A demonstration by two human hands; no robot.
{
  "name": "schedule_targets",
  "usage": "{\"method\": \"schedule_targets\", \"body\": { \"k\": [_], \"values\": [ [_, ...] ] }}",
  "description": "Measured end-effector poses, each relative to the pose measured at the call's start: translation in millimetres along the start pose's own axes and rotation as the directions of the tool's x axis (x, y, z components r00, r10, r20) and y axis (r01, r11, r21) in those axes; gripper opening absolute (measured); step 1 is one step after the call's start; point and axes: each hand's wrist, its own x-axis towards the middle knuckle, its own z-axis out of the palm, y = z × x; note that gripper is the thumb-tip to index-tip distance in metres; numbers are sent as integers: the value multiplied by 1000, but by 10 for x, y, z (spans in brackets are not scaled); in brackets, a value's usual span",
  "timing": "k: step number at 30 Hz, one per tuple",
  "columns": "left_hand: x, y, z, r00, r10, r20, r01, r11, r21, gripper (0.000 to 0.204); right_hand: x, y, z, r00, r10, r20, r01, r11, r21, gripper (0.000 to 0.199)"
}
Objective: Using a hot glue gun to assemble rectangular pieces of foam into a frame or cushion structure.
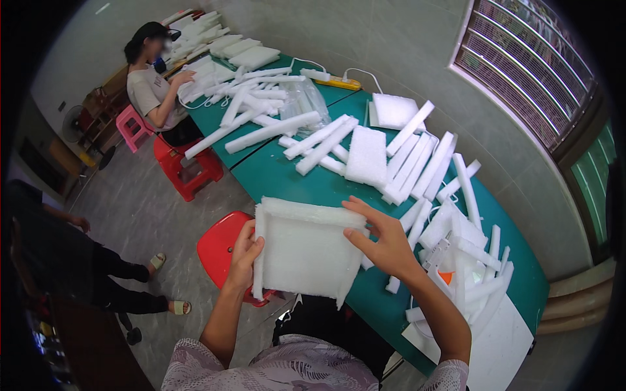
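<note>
Because both sides seem to need steadying, the white foam tray (303, 251) is gripped above the lap by the left hand (243, 259) at 9 o'clock and the right hand (386, 242) at 2; foam strips (328, 146) are strewn at 12 on the green table (293, 180).
</note>
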Motion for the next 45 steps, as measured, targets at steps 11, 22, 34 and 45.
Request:
{"method": "schedule_targets", "body": {
  "k": [11,22,34,45],
  "values": [
    [197,197,93,978,206,35,-209,957,199,78,-196,-200,3,978,-210,2,205,951,-232,40],
    [223,174,101,972,219,82,-227,968,111,66,-314,-229,14,965,-262,-5,245,910,-333,40],
    [137,234,68,967,251,52,-256,943,213,73,-368,-255,106,926,-377,28,363,866,-344,44],
    [90,237,30,966,254,47,-258,940,224,77,-389,-37,215,901,-432,-31,404,865,-297,46]
  ]
}}
